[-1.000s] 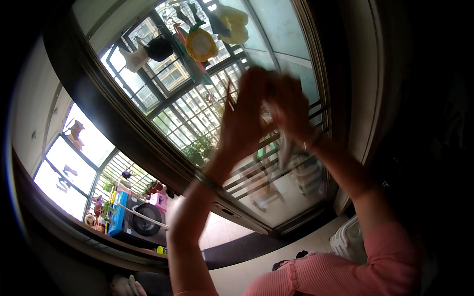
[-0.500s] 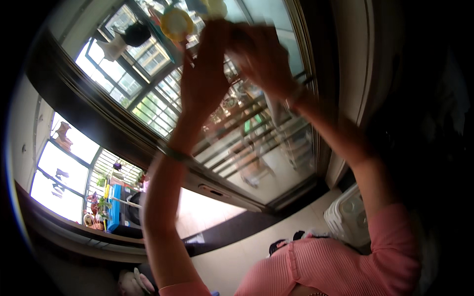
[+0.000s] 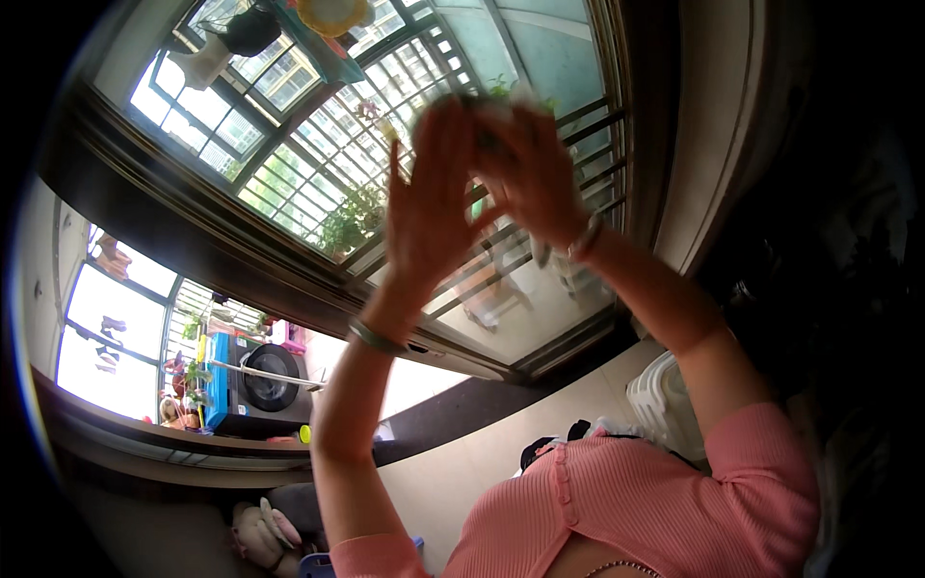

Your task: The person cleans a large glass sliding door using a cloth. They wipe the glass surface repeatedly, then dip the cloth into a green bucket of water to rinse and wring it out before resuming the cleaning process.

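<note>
Both my hands are raised close together in front of the dark-framed glass door (image 3: 540, 328). My left hand (image 3: 434, 202) has its back toward me, its fingers stretched upward and the outer one apart from the others. Beside it on the right, my right hand (image 3: 541, 188) leans inward, its fingertips smeared by motion. Something pale and blurred (image 3: 525, 99) shows at the fingertips, too unclear to name. Whether either hand touches the glass cannot be told. A bangle (image 3: 376, 337) circles my left wrist, and another bracelet (image 3: 586, 237) sits on my right.
At the left, an opening beside the door shows a dark washing machine (image 3: 270, 378) with a blue side and several plants. A white plastic stack (image 3: 665, 405) stands on the floor to the right. Lower left lies a plush toy (image 3: 258, 535). A yellow round ornament (image 3: 332, 14) hangs at the top.
My hands appear lower in the picture, and the view has shifted upward over the door. The left fingers show more plainly stretched. The yellow ornament now sits nearer the top edge.
</note>
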Available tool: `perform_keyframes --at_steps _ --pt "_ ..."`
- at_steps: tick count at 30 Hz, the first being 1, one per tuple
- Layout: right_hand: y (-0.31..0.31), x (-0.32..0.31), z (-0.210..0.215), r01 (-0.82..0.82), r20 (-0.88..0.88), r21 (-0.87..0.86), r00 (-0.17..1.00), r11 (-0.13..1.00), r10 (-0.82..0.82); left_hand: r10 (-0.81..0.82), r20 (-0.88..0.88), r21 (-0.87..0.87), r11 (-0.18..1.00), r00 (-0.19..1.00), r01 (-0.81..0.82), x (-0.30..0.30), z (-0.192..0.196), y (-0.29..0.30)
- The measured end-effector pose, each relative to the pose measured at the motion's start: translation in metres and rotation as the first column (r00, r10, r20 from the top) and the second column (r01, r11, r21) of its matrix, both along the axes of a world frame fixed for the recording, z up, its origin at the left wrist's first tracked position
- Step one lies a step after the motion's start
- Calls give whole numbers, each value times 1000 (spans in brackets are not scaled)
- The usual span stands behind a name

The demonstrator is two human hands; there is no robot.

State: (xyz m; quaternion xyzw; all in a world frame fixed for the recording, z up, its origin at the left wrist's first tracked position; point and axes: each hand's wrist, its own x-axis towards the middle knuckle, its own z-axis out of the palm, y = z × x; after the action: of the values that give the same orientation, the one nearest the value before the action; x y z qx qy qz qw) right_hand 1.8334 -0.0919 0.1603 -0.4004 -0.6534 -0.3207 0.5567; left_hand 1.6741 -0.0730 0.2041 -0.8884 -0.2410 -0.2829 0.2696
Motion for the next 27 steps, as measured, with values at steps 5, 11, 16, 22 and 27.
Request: perform_keyframes --at_steps 5,11,16,22,27 --pt "-21 -7 -120 34 56 -323 998 946 -17 97 -173 -167 978 980 -126 -16 -117 -25" --pt "2 2 -52 165 103 -77 982 983 -156 163 -186 -68 982 969 -179 -7 -42 -8" --pt "30 1 107 90 75 254 991 963 -112 -42 97 319 948 994 9 -6 101 27" --pt "27 -11 170 18 -42 321 999 947 -5 -69 78 439 898 995 28 0 174 20" --pt "16 -18 57 12 14 119 1000 993 -14 -70 141 171 984 988 46 -14 50 9"
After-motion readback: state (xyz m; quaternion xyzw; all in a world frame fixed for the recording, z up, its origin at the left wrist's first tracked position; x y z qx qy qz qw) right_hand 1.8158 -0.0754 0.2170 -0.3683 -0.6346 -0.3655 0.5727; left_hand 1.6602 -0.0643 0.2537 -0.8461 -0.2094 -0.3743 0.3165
